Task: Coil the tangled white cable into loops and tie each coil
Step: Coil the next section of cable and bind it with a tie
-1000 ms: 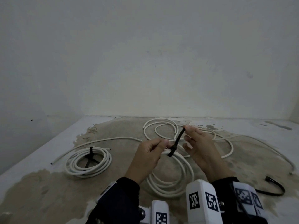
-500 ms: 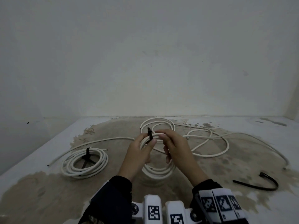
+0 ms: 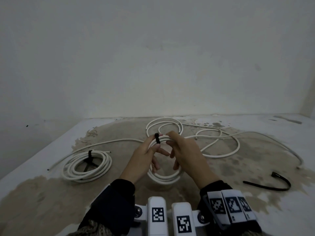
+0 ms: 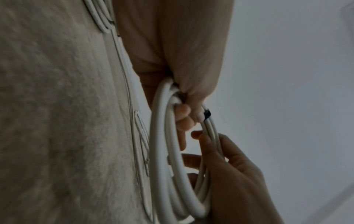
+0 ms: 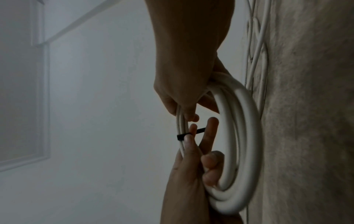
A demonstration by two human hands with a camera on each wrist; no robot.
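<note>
Both hands hold a white cable coil (image 3: 163, 178) upright just above the floor. A black tie (image 3: 156, 137) is wrapped round the coil's top strands. My left hand (image 3: 154, 145) pinches the strands right beside the tie, thumb against it. My right hand (image 3: 170, 138) grips the same strands just to the right. In the left wrist view the tie (image 4: 206, 113) sits by my thumbnail on the coil (image 4: 161, 151). The right wrist view shows the tie (image 5: 181, 136) with its tail sticking out sideways across the coil (image 5: 243, 136).
A second white coil (image 3: 87, 166), bound with a black tie, lies on the floor at the left. Loose white cable (image 3: 219, 145) loops and tangles behind the hands. A spare black tie (image 3: 272, 184) lies at the right. A wall stands close behind.
A second ago my right hand was pulling the tie's long tail upward. The tie now sits snug round the strands, and my right hand has shifted onto the coil.
</note>
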